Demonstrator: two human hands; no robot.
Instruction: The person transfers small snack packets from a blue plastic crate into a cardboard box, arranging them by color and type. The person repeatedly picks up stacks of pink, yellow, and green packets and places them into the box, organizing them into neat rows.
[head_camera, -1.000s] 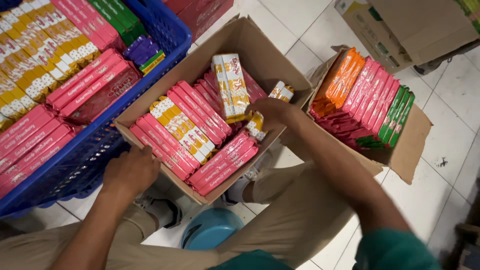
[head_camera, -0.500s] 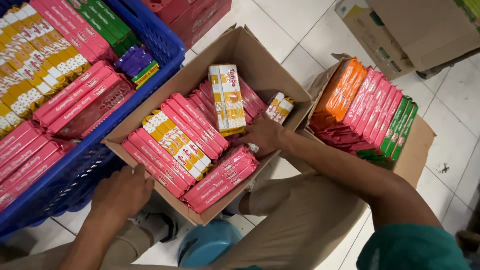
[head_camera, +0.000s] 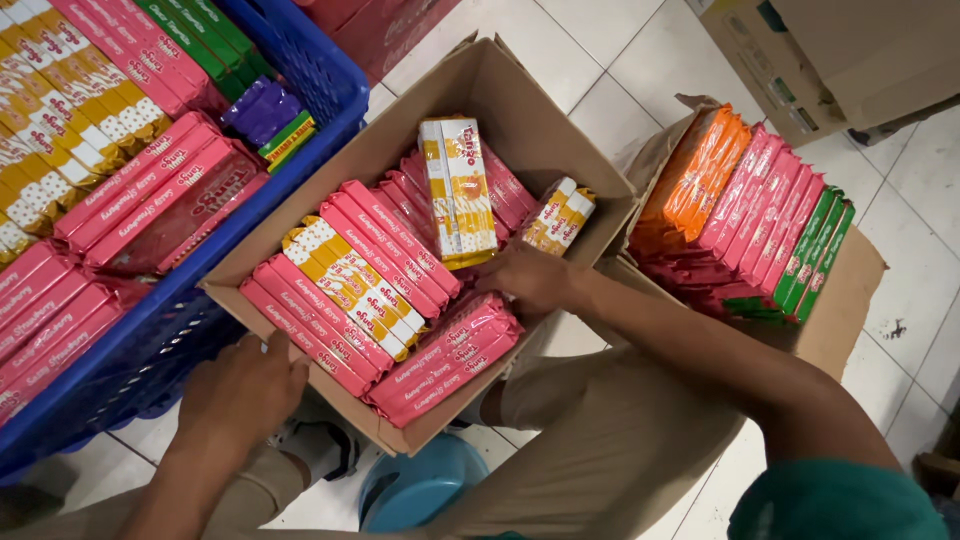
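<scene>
Left hand (head_camera: 243, 392): flat on the near rim of the cardboard box (head_camera: 545, 95), fingers loosely spread, gripping nothing.
Right hand (head_camera: 533, 279): fingers curled down among the pink packs (head_camera: 447, 355); whether they pinch one I cannot tell.
Progress: box looks nearly full, a small gap left beyond the right fingertips by the yellow packs (head_camera: 559, 217).
Change: half a second ago the left hand sat lower; it has slid up to the rim.
Beyond: blue crate (head_camera: 330, 80), second carton (head_camera: 850, 300).

I see a floor (head_camera: 600, 70) of pale square tiles with dark grout lines, scuffed at the right edge of the frame. A blue plastic crate (head_camera: 330, 90) fills the upper left, a closed cardboard carton (head_camera: 860, 50) sits upper right, and a blue stool (head_camera: 420, 490) (partly hidden) shows at bottom centre. Light is even.
</scene>
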